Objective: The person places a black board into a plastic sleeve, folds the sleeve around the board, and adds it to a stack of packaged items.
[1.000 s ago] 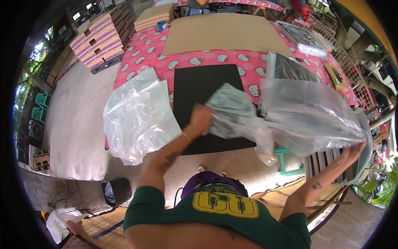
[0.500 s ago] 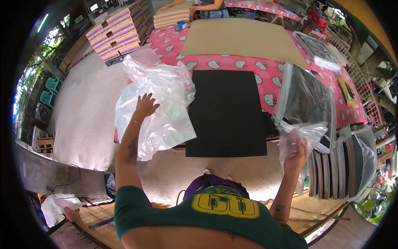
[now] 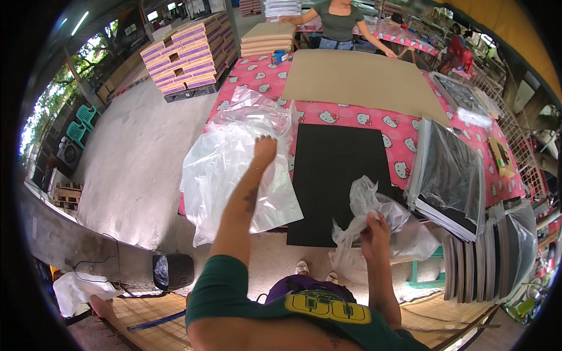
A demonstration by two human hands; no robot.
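My left hand [image 3: 265, 151] reaches over a loose heap of clear plastic sheeting [image 3: 225, 161] at the table's left, its fingers curled into the film. In my right hand [image 3: 376, 231] is a crumpled clear plastic bag [image 3: 404, 237], pinched between thumb and fingers. The bag hangs over the right front part of a flat black sheet [image 3: 339, 158], which lies between the heap and a stack of plastic-wrapped black sheets [image 3: 448, 169]. The front edge of the black sheet juts past the table edge.
A large brown board [image 3: 363, 79] covers the table's far part, where a co-worker [image 3: 339, 26] rests a hand on it. Boxes [image 3: 190, 55] are piled on a pallet at far left. Wrapped panels [image 3: 486, 257] stand upright at right. The tablecloth [image 3: 328, 111] is pink and patterned.
My left hand has moved right across the plastic heap, and its spread fingers have curled. My right hand has brought the plastic bag leftward over the black sheet. The view has shifted.
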